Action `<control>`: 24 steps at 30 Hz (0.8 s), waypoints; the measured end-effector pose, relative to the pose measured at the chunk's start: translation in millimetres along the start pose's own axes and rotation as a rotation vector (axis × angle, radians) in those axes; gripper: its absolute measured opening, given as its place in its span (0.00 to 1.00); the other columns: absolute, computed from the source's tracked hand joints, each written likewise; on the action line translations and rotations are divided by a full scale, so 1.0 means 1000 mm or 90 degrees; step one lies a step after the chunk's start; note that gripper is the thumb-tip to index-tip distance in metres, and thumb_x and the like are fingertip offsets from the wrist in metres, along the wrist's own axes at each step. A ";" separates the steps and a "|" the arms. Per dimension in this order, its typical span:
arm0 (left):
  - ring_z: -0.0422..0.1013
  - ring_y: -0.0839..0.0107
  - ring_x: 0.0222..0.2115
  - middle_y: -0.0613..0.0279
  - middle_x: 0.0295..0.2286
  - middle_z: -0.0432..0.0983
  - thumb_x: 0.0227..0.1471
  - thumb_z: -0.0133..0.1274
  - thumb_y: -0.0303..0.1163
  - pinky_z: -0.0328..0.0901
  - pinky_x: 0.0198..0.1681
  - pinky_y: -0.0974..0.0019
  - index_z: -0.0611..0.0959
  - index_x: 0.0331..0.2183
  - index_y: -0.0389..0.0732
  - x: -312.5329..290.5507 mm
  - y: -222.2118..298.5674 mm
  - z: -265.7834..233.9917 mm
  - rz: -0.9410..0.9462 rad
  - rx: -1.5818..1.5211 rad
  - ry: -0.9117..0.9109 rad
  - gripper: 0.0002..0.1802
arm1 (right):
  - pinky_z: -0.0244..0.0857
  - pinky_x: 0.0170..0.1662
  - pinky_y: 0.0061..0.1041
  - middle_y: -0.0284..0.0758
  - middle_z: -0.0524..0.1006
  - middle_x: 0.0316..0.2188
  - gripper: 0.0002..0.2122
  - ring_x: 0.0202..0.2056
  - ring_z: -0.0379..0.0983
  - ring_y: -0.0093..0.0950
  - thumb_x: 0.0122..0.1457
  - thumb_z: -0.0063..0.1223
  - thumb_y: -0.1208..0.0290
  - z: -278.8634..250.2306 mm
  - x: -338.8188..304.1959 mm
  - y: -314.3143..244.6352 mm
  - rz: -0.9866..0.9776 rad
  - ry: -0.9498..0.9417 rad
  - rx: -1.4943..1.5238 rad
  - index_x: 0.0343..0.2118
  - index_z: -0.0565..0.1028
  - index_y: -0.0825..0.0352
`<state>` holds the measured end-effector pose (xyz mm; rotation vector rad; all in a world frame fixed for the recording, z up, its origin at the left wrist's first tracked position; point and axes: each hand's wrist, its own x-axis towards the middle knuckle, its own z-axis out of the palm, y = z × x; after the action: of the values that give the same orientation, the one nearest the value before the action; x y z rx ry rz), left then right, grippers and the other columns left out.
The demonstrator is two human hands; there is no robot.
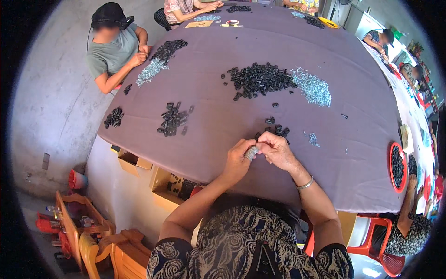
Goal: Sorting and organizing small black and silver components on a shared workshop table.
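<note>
My left hand (pixel 237 160) and my right hand (pixel 278 152) meet above the near part of the table, with their fingers pinched together. A speckled grey piece (pixel 251 153) shows at my left fingers; whether it is held or wrapped round a finger I cannot tell. What sits between the fingertips is too small and covered to make out. Just beyond my hands lie several small black plastic parts (pixel 281 130). A small cluster of silvery screws (pixel 313 139) lies to the right of them. Farther off, a large heap of black parts (pixel 260 80) borders a heap of silvery screws (pixel 312 88).
A purple-grey cloth covers the table (pixel 209 60). More black parts (pixel 173 120) lie to the left. A red basket of black parts (pixel 391 162) stands at the right edge. A person in a grey-green shirt (pixel 114 51) works at the left; others sit farther away. Cardboard boxes (pixel 162 186) stand below the edge.
</note>
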<state>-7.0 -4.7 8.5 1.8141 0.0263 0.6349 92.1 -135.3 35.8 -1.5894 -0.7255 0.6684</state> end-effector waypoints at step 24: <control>0.73 0.67 0.24 0.53 0.28 0.73 0.44 0.47 0.13 0.68 0.27 0.69 0.77 0.38 0.34 0.000 -0.004 -0.002 0.000 0.157 -0.019 0.15 | 0.62 0.24 0.22 0.36 0.69 0.17 0.06 0.18 0.66 0.23 0.48 0.48 0.85 0.007 0.004 0.009 -0.300 0.141 -0.305 0.28 0.70 0.68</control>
<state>-6.9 -1.5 5.6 2.0613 0.0890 0.6263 89.8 -128.7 25.9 -1.7912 -1.0991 -0.0352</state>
